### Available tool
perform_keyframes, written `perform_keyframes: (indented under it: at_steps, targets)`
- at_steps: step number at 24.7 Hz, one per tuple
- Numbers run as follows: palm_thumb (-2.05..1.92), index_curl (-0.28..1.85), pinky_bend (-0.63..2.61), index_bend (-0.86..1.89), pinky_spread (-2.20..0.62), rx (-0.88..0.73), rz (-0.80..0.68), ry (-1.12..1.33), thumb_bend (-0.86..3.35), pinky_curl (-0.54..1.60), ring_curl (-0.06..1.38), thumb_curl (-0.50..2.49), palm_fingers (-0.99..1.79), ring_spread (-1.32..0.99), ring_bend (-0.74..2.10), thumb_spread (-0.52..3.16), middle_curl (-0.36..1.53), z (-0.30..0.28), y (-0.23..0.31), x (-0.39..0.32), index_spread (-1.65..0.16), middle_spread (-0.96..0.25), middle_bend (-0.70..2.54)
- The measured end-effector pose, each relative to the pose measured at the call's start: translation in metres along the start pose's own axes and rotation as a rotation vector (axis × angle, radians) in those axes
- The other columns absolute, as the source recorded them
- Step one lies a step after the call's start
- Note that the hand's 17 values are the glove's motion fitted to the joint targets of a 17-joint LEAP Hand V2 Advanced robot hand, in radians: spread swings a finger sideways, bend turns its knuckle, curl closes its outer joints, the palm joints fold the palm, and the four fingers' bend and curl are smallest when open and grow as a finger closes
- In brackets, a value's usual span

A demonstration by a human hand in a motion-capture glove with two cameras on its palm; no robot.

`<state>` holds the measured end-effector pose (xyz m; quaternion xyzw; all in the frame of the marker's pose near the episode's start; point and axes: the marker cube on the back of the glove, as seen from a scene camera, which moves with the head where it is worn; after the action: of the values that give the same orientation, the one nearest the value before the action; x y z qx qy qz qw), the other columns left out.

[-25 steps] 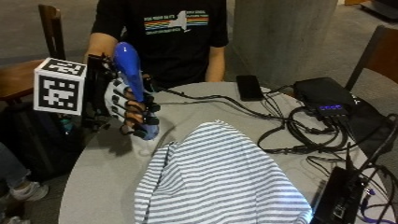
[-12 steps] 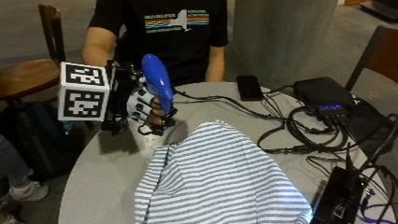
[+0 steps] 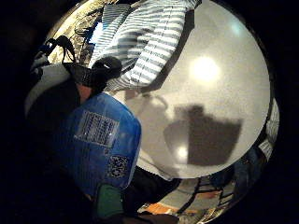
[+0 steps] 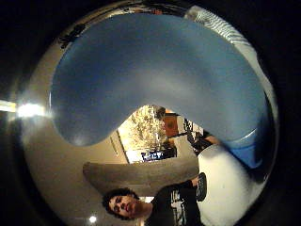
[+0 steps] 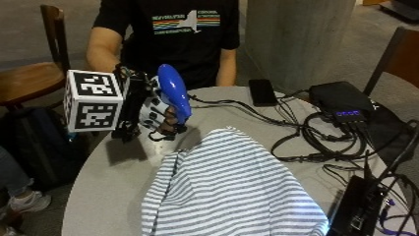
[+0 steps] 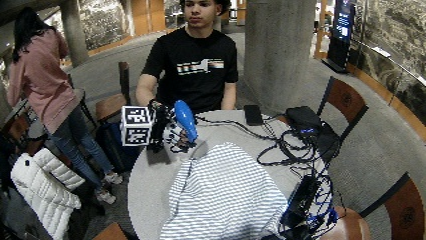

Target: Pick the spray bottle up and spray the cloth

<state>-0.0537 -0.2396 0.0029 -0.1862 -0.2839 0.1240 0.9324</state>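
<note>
Above the round desk (image 5: 118,187), the gloved right hand (image 5: 156,112) held its grip curled round the blue spray bottle (image 5: 174,91), lifted clear of the surface. Just below and beside the grip lay the striped cloth (image 5: 229,191), spread out.

No legible text on bottle label (image 3: 97,129).

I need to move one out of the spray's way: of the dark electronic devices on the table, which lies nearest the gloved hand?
The black phone, lying flat at the table's far edge. It is closest to the gloved right hand; the black box with cables lies farther off.
</note>
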Motion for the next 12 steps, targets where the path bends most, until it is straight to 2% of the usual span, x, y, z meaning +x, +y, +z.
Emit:
perform_keyframes:
  at_steps: [12]
  targets:
    - [0.99, 0.59, 0.38, 0.19, 0.20, -0.030, 0.034, -0.014, -0.03, 0.33, 0.40, 0.75, 1.21, -0.01, 0.36, 0.42, 0.50, 0.0056, 0.0006, 0.0025, -0.20, -0.04, 0.36]
